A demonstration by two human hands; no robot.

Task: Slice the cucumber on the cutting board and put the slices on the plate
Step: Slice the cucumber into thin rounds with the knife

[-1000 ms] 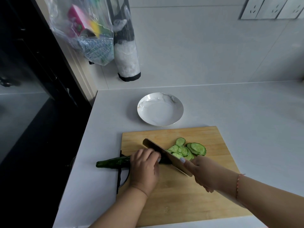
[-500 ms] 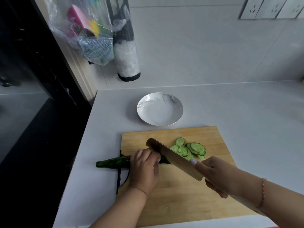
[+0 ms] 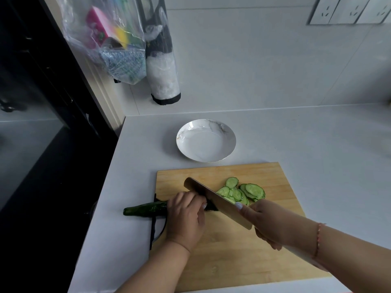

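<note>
Knife (image 3: 218, 200) gripped in right hand (image 3: 273, 223): fingers wrapped around the handle, index finger laid along the blade's side. Blade runs diagonally from the hand up-left, its edge down on the cucumber (image 3: 146, 208) just past the left fingertips. Left hand (image 3: 186, 216) clamps the cucumber from above, fingers curled over it, knuckles toward the blade.

Cucumber: one, dark green, lying across the left edge of the cutting board (image 3: 232, 254). Its uncut end sticks out over the countertop (image 3: 306, 140); the cut end is hidden under hand and blade.

Slices (image 3: 243, 191): overlapping pile on the board, right of the blade, partly behind it. Roughly seven or eight visible; exact count unclear from the overlap.

Plate (image 3: 206, 140): one, white with marble veining, on the counter just behind the board's far edge, not touching it. No slices on it yet.

Board: one, light wood, black handle or strap at its left edge.

Surface and room: pale grey counter meeting a pale tiled wall. Clear plastic bag (image 3: 110, 41) with colourful contents hangs at upper left; beside it a black-edged holder (image 3: 163, 77) stuffed with white bags. Outlet panel (image 3: 349, 9) at top right. Dark cabinet or appliance front (image 3: 38, 81) along the left.

Thin beaded bracelet (image 3: 317, 240) on the right wrist.
</note>
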